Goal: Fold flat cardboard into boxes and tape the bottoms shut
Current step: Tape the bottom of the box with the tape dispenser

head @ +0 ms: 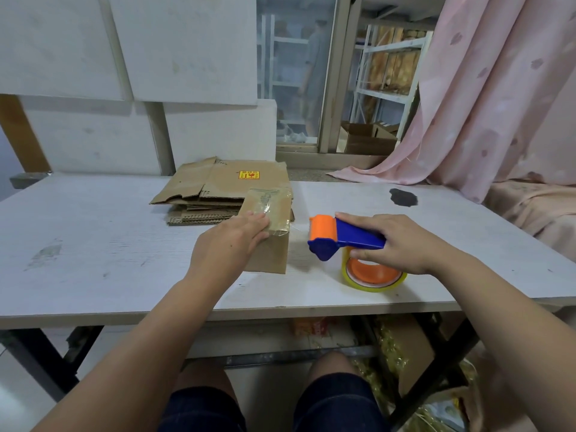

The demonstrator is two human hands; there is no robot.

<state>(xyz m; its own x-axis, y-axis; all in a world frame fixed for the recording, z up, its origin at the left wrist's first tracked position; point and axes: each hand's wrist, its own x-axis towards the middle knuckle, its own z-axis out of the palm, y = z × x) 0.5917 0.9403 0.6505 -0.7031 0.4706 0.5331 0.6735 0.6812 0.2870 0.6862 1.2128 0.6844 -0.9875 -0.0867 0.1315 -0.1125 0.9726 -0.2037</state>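
While L hand [233, 241] presses flat-fingered on the box [274, 257], R hand [402, 241] clamps the tape gun [352, 236] at its 3 o'clock.

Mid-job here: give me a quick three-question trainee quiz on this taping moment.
1. True or false: the stack of flat cardboard lies nearer the person than the box.
2. Which hand holds the tape dispenser? A) left B) right C) neither
3. Fill in: the left hand presses flat on the taped ____.
Key: 1 false; 2 B, the right hand; 3 box.
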